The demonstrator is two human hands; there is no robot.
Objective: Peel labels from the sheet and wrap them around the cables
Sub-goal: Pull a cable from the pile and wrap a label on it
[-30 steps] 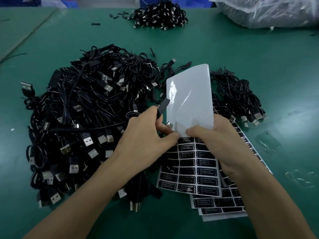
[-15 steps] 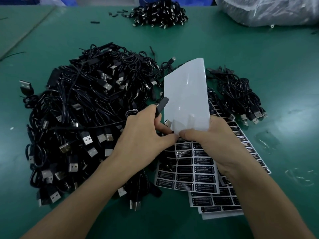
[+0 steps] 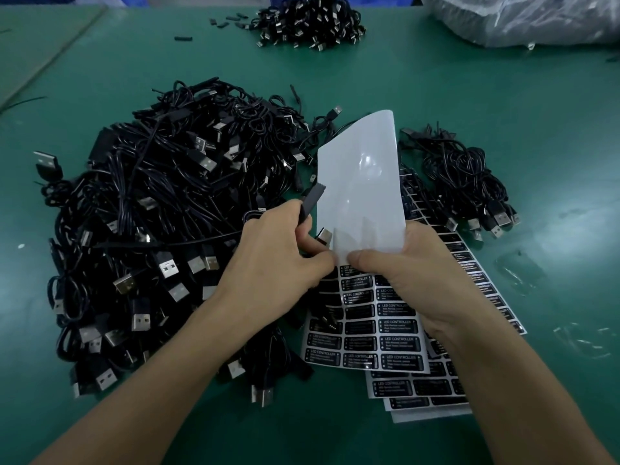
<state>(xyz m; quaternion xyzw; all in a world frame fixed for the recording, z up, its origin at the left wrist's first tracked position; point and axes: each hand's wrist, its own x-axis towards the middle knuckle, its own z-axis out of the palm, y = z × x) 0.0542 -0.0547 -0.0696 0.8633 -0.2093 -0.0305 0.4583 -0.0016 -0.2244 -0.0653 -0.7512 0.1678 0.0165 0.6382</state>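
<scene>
Status from the head view:

- Both hands are up over the table [image 3: 486, 95], meeting at the label sheet [image 3: 362, 196].
- The right hand [image 3: 416, 276] pinches the sheet at the fold, thumb on top and fingers behind. The upper part of the sheet is bare glossy white backing bent up toward the camera. The lower part hangs down and carries rows of black labels [image 3: 399, 327] printed "LED CONTROLLER".
- The left hand [image 3: 278, 263] has its fingers curled round a flat black cable part [image 3: 311, 203], whose end sticks up past the knuckles. Its thumb tip sits at the sheet's left edge, right at the top row of labels. We can't tell whether a label is lifted there; the hands hide the spot.
- More label sheets [image 3: 422, 387] lie fanned on the table under the held one and under the right wrist.
- The big heap of black USB cables [image 3: 161, 213] is left of the hands, touching the left wrist. A smaller bundle [image 3: 463, 182] lies right of the sheet, and a third pile [image 3: 312, 21] is at the far edge.
- A clear plastic bag [image 3: 536, 18] is at the far right.
- Clear film scraps [image 3: 520, 268] lie on the table, right of the sheets.
</scene>
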